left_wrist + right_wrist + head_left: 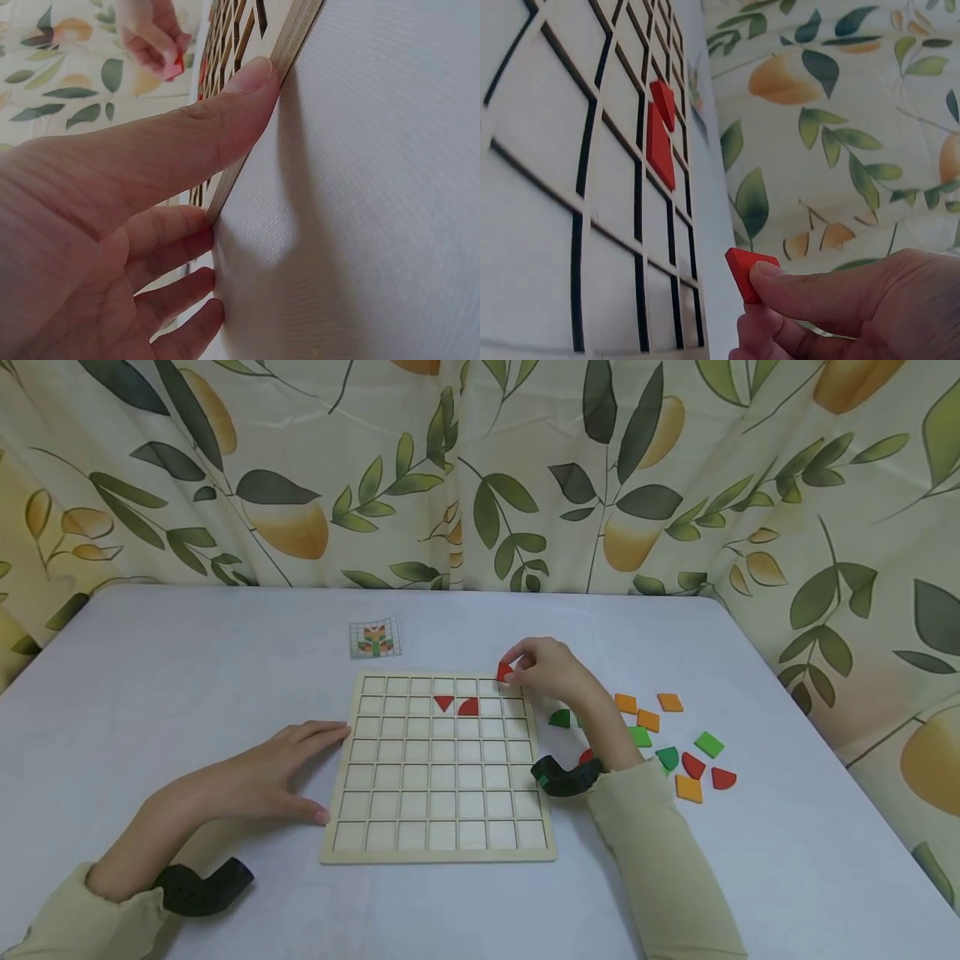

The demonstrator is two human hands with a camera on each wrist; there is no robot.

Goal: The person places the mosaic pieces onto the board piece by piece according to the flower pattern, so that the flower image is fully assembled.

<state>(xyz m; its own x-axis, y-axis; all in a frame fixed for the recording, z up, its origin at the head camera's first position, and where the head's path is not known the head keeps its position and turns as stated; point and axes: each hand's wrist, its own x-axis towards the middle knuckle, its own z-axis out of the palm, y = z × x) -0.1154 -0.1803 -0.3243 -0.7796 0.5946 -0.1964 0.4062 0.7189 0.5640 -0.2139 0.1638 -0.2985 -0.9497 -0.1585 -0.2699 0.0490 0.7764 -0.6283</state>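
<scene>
A square wooden grid board (438, 857) lies on the white table. My left hand (262, 777) rests at its left edge with thumb and fingers spread fairly straight, the thumb tip (251, 75) touching the frame. Over the board's far right corner, my right hand (551, 672) pinches a small red tile (751, 274) between thumb and fingers; part of the tile is covered by the thumb. On the grid, in the second row from the far side, sit a red triangle (444, 702) and a red quarter-circle tile (468, 707).
Right of the board lie loose orange tiles (688, 788), green tiles (708, 745) and red tiles (723, 778), some partly hidden by the right forearm. A small pattern card (376, 638) lies beyond the board. A leaf-print curtain (525, 477) hangs along the table's far edge.
</scene>
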